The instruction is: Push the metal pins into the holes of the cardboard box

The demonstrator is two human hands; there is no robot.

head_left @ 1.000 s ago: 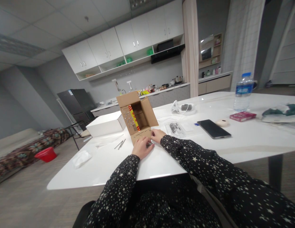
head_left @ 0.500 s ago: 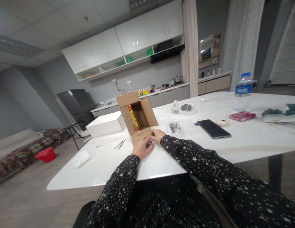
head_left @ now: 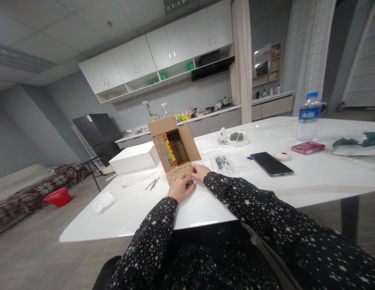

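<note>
two hands (head_left: 190, 181), one cardboard box (head_left: 174, 148)

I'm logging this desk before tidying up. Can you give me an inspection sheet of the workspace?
Surface: white table, glossy.
Job's things: open cardboard box; a small dark item at the fingers, too small to tell.
Clutter: white box, phone, water bottle, red pack, bag of small parts, tissue.
Hands: left hand and right hand meet at the box's front.
Cables: white cable by a white device.
Surroundings: kitchen cabinets, fridge.
</note>
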